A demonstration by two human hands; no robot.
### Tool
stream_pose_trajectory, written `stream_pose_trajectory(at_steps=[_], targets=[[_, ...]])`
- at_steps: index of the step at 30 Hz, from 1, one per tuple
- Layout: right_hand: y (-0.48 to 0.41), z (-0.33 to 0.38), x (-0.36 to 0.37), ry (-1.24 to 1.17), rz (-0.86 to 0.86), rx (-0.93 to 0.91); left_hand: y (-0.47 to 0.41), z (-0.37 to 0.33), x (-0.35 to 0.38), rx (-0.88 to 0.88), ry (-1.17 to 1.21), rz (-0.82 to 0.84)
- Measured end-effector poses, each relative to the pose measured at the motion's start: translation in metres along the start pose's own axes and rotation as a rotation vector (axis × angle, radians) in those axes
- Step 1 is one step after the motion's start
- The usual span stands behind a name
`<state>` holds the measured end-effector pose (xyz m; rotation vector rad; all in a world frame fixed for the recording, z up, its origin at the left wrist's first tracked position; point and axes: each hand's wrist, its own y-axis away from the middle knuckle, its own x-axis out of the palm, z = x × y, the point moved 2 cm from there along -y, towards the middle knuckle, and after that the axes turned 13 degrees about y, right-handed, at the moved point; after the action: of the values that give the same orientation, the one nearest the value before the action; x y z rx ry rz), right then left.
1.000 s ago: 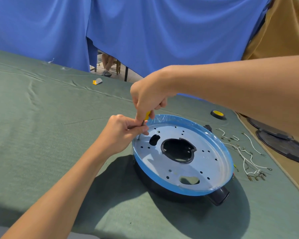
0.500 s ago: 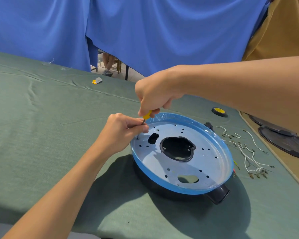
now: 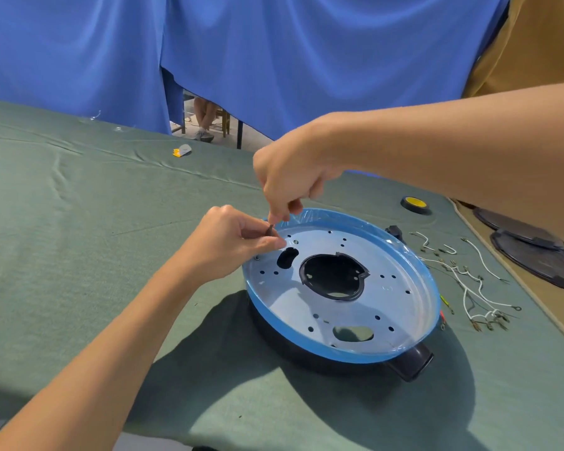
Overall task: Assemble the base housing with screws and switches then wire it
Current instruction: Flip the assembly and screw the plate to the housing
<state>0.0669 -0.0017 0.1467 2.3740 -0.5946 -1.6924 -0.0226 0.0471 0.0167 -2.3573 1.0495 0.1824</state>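
**Two hands pinching one small dark piece [image 3: 270,230] over the base housing [image 3: 394,255]**

Your left hand [image 3: 228,245] comes in from low on your own side. Its forearm stretches over the green cloth [image 3: 79,255], with the wrist straight and the knuckles up. Its thumb and forefinger are narrow, gripping the piece between their tips, and the other fingers curl underneath.

Your right hand [image 3: 290,180] reaches across from the right. Its forearm is raised above the table and the wrist is bent downward over a loosely curled fist. Its thumb and forefinger point straight down and close on the top end of the same piece, just above your left fingertips.

The housing lies on the cloth, its blue rim directly beneath both sets of fingertips and its pale, perforated plate facing up beyond them. White wires [image 3: 466,292] lie on the far side of the housing from your fingers, and a yellow-and-black tape roll [image 3: 414,205] sits near them.
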Motion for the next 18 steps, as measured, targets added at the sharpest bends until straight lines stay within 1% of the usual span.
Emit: stream_pose_trajectory(at_steps=[2, 4, 5, 7, 8, 10, 13, 16, 18], targets=[[-0.002, -0.005, 0.004, -0.224, 0.092, 0.096, -0.002, 0.000, 0.002, 0.007, -0.063, -0.001], [-0.003, -0.007, 0.006, -0.281, 0.126, 0.106, -0.001, 0.001, 0.002, 0.004, -0.066, 0.004], [-0.001, -0.006, 0.006, -0.258, 0.131, 0.086, 0.000, 0.001, 0.002, -0.002, -0.065, 0.007], [0.004, -0.001, 0.003, -0.101, 0.103, 0.012, 0.001, 0.001, 0.000, -0.023, -0.057, 0.011], [0.006, 0.002, 0.001, 0.008, 0.059, -0.035, 0.001, 0.000, 0.000, -0.022, -0.040, 0.014], [0.009, 0.007, -0.004, 0.211, -0.083, -0.146, 0.002, 0.000, -0.001, 0.002, -0.004, 0.006], [0.014, 0.014, -0.001, 0.406, -0.204, -0.320, 0.004, 0.001, -0.001, 0.015, -0.003, 0.002], [0.014, 0.013, 0.005, 0.428, -0.238, -0.363, 0.004, 0.002, 0.000, -0.005, 0.060, 0.000], [0.010, 0.007, 0.007, 0.376, -0.224, -0.312, 0.004, 0.002, 0.001, 0.008, 0.076, 0.000]])
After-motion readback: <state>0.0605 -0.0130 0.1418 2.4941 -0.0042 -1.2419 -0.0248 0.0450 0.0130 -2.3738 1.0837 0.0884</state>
